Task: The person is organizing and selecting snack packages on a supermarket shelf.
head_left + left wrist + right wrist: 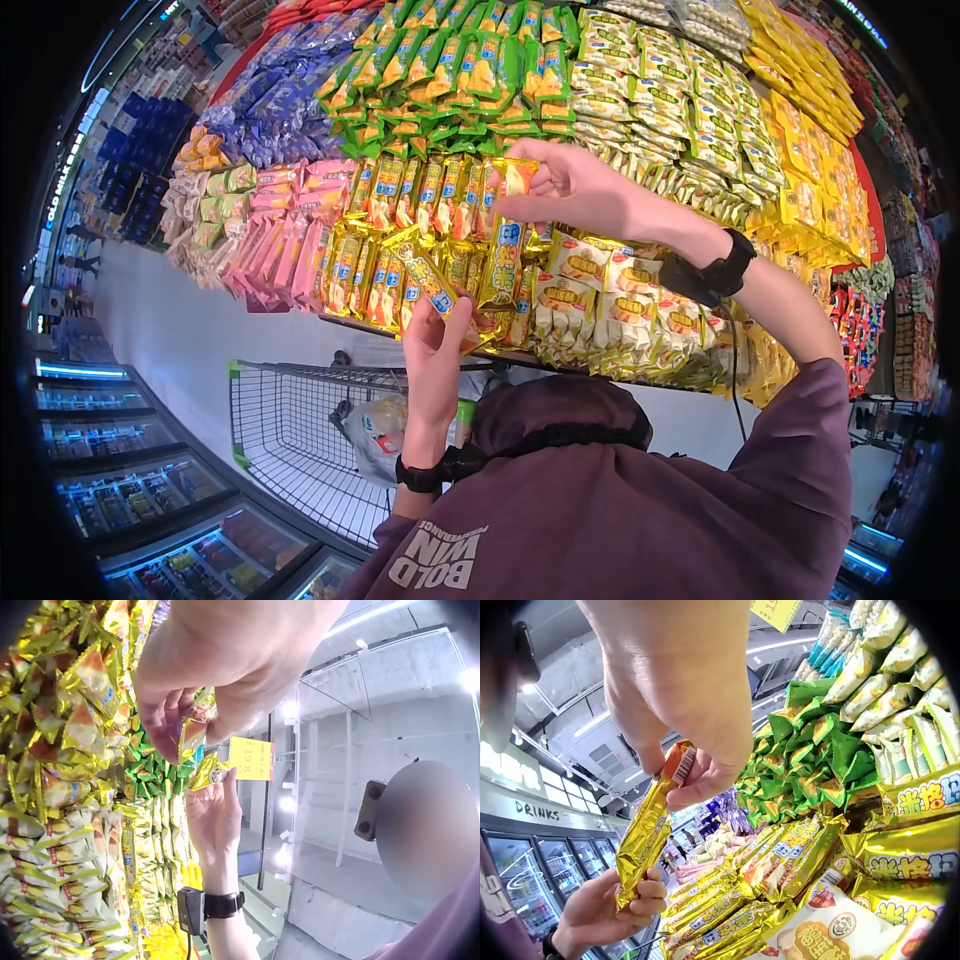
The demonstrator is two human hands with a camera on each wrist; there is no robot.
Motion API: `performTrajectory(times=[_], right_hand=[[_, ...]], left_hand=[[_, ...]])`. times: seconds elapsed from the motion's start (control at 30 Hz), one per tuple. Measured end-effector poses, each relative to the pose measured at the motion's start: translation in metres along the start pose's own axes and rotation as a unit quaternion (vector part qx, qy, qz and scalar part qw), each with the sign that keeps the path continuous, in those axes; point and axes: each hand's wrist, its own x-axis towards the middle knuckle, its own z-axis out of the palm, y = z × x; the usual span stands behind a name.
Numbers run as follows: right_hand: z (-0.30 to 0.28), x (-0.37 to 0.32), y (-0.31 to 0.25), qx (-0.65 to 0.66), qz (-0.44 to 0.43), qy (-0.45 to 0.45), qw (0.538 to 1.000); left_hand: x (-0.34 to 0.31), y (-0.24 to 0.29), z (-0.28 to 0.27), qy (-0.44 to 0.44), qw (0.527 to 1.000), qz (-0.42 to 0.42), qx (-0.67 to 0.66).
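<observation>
In the head view, my left hand (432, 335) pinches the lower end of a slim gold snack packet (428, 272) that tilts up and left. To its right, my right hand (570, 190) grips the top of a second gold snack packet (503, 262), which hangs down close to the first. The right wrist view shows this packet (646, 836) between thumb and fingers, a barcode near its top; its lower end overlaps my left hand (604, 911). The left wrist view shows my left fingers (166, 724) curled on their packet (193, 736), with my right hand (215, 825) beyond.
Matching gold packets (385, 190) stand in rows below the hands. Green packets (450, 65), pink packets (285, 230) and white-and-gold packets (585, 290) fill the display around them. A shopping cart (290, 410) holding a plastic bag stands at left. A price sign (251, 759) hangs nearby.
</observation>
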Motion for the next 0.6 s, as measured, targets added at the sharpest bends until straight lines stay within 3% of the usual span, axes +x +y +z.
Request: performTrajectory(times=[0.23, 0.33, 0.43, 0.6], right_hand=[[0.003, -0.005, 0.001, 0.013, 0.04, -0.062, 0.997], [0.007, -0.002, 0.023, -0.043, -0.11, 0.005, 0.993], [-0.006, -0.007, 0.013, -0.296, -0.238, 0.092, 0.92], [-0.009, -0.023, -0.005, -0.381, -0.207, -0.112, 0.894]], left_hand=[[-0.004, 0.003, 0.022, -0.024, 0.999, 0.013, 0.018], [-0.006, 0.007, 0.024, -0.014, 0.999, -0.007, 0.044], [-0.004, 0.005, 0.016, -0.033, 0.995, 0.002, 0.093], [0.0, 0.006, 0.003, -0.122, 0.942, 0.08, 0.303]])
